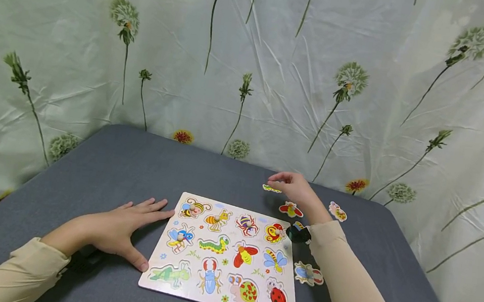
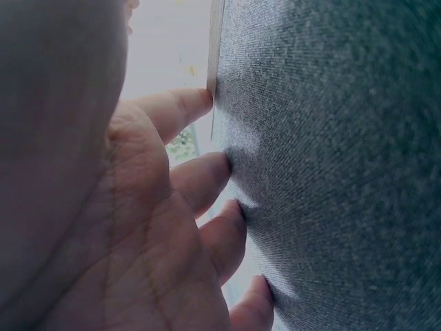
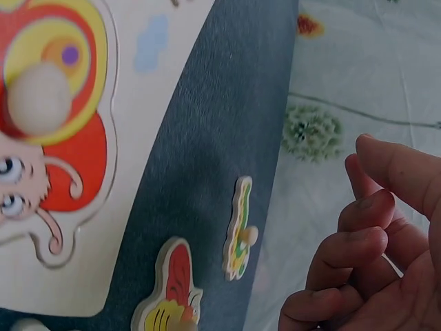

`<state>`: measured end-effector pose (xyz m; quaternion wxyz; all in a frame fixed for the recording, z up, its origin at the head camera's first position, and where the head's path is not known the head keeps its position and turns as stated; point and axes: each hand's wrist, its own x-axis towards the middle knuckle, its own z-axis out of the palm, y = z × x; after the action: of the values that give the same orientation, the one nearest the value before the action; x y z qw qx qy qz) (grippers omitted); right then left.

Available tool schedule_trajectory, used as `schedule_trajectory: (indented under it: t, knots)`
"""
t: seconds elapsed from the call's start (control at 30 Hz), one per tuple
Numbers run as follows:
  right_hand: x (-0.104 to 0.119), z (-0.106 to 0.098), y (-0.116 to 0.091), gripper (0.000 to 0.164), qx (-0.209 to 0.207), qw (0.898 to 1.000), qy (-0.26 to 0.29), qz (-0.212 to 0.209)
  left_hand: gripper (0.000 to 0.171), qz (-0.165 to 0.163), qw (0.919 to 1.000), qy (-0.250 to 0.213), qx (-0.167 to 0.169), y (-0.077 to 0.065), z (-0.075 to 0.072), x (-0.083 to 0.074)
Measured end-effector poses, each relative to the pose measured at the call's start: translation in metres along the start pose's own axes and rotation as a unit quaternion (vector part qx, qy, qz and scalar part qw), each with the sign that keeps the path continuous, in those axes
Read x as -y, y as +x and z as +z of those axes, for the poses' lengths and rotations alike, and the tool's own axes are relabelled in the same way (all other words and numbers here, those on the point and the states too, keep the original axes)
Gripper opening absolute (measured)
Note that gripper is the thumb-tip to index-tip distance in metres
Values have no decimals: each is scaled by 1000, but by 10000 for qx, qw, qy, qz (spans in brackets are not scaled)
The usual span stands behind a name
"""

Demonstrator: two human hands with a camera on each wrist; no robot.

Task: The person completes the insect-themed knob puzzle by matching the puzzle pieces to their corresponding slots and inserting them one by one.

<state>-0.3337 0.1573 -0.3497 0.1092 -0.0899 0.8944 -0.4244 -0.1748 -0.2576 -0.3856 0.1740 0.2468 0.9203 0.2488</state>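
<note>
A wooden insect puzzle board (image 1: 225, 301) lies on the table. My left hand (image 1: 118, 231) rests spread at its left edge, thumb and forefinger touching the edge; in the left wrist view its fingertips (image 2: 220, 162) press near the cloth. My right hand (image 1: 296, 189) is above the table behind the board, fingers loosely bent, holding nothing in the right wrist view. Just beside it lies a green caterpillar piece (image 1: 271, 188) with a wooden knob. A red-winged insect piece (image 1: 290, 209) lies nearer the board. Knobbed bee (image 1: 193, 209), spider (image 1: 247, 226) and butterfly (image 1: 275, 233) pieces sit in the board.
A snail piece (image 1: 338, 211) lies at the right. Overlapping loose pieces (image 1: 308, 273) lie beside the board's right edge, and another is partly hidden by the right wrist. The grey table (image 1: 147, 160) meets a dandelion-print curtain (image 1: 283, 101) behind.
</note>
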Motion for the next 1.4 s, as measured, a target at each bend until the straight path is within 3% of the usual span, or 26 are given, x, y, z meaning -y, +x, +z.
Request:
schedule_trajectory:
  t: [0.47, 1.4]
  knots:
    - [-20, -2, 11, 35, -187, 9993, -136, 289, 124, -44, 10000, 29, 21, 0, -2, -2]
    - [-30, 5, 25, 33, -442, 9957, -495, 648, 124, -98, 9999, 33, 31, 1, -1, -2]
